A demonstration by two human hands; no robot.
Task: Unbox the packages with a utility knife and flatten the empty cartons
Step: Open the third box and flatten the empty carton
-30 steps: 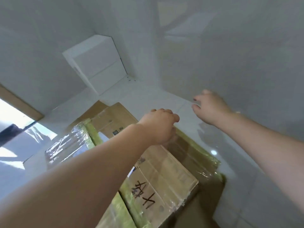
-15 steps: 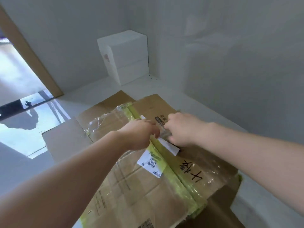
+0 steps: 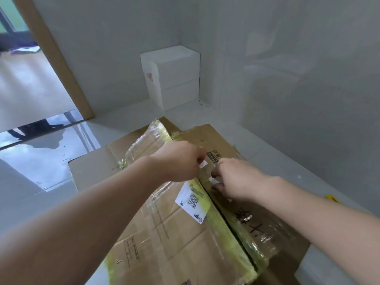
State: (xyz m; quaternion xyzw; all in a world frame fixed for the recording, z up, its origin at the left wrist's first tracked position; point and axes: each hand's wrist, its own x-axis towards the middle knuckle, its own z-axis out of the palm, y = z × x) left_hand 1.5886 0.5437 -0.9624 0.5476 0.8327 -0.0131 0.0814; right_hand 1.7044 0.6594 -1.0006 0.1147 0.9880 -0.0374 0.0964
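The left hand (image 3: 178,161) is curled at the far end of the carton's (image 3: 164,233) centre seam, its fingers gripping the edge of the left flap (image 3: 160,227) where a torn scrap of white label shows. The right hand (image 3: 234,179) lies just beside it across the seam, fingers bent down onto the right flap (image 3: 253,221) and pinching at another white scrap; how firmly it holds cannot be told. The two hands are close but apart.

One large carton lies on the white floor (image 3: 267,145), filling the lower middle of the view. Its two top flaps are split along a dark gap edged with yellow-green tape (image 3: 224,239) and clear film. One white label (image 3: 192,202) with a QR code sits on the left flap, and black handwriting marks the right flap. A flat piece of cardboard (image 3: 90,171) lies beneath, to the left.

One white cabinet (image 3: 174,77) stands in the corner. One small yellow thing (image 3: 331,198) lies on the floor at the right, too small to identify.
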